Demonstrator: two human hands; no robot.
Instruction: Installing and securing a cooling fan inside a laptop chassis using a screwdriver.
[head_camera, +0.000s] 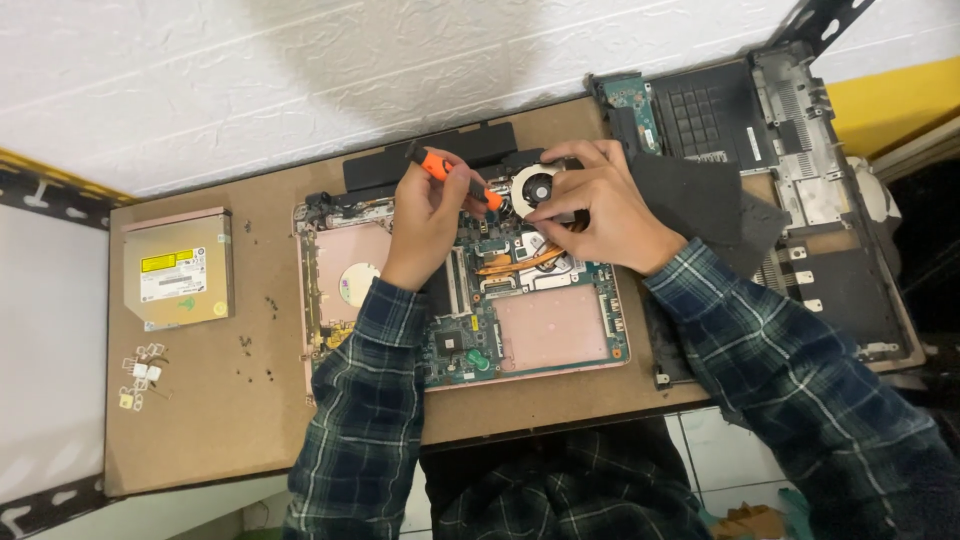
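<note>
An opened pink laptop base (550, 330) lies on the brown board, its green circuit board, copper heat pipe (520, 263) and round cooling fan (535, 187) exposed. My left hand (425, 215) grips an orange-and-black screwdriver (450, 172), its tip angled down toward the fan area. My right hand (600, 205) rests fingers on the fan and the heat sink beside it, pinching at something I cannot make out. Both forearms wear dark plaid sleeves.
A silver optical drive (178, 270) lies at the left. Loose small screws (262, 340) and small white brackets (143, 372) dot the brown board (200, 430). A black battery bar (385, 165) sits behind the laptop. Removed dark laptop cover parts (780, 170) lie at the right.
</note>
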